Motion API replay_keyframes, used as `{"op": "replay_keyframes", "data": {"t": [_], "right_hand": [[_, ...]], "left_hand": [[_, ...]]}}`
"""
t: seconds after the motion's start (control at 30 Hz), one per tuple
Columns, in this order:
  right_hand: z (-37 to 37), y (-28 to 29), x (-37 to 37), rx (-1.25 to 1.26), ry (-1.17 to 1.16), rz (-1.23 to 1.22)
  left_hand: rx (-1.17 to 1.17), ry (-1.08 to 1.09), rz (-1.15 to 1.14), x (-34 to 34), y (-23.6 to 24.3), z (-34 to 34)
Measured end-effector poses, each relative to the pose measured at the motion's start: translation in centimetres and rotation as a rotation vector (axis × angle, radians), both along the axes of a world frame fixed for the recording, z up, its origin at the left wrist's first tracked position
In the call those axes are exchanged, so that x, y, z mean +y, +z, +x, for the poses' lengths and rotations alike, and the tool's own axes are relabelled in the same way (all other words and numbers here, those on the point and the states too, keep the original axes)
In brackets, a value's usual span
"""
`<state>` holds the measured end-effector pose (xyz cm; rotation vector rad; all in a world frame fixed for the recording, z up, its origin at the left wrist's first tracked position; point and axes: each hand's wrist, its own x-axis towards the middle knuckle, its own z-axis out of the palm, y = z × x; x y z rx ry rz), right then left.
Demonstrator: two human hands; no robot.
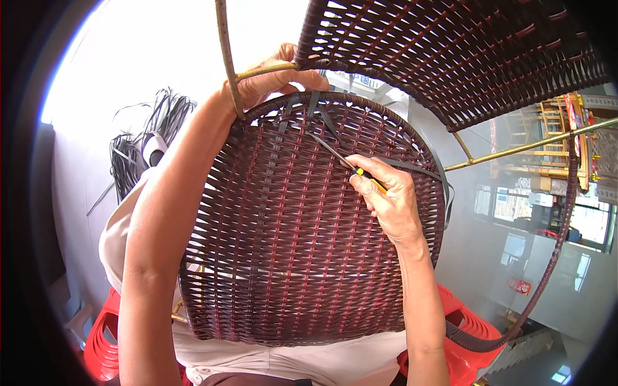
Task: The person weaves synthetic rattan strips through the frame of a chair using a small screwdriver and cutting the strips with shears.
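A rounded, dark brown-red woven rattan panel on a chair-like frame lies across my lap. My right hand is closed around the yellow-and-black handle of a screwdriver. Its thin shaft points up and left, with the tip at the weave just below the panel's far rim. Beyond that rim my left hand bends over, its fingers closed at a dark flat strip that crosses the rim. Some left fingertips are partly hidden. Another loose dark strip runs across the weave towards the right edge.
A second woven panel rises at the upper right, joined by gold-coloured metal bars. A wrapped curved arm bows out on the right. Dark strips lie bundled at left. Red plastic seating shows beneath.
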<state>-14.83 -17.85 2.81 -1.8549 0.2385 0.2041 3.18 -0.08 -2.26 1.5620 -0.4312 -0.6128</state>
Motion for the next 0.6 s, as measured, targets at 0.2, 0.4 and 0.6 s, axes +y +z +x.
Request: {"op": "replay_keyframes", "data": {"t": [0.2,0.4,0.6], "right_hand": [[0.1,-0.3,-0.3,0.009,0.006,0.037],[0.2,-0.1,-1.0,0.076,0.014,0.131],[-0.4,0.0,-1.0,-0.006,-0.055,0.227]], "left_hand": [[-0.023,0.022,0.007,0.2,-0.5,0.3],[0.01,0.009,-0.004,0.3,0.2,0.1],[0.039,0.027,-0.01,0.3,0.2,0.1]]}}
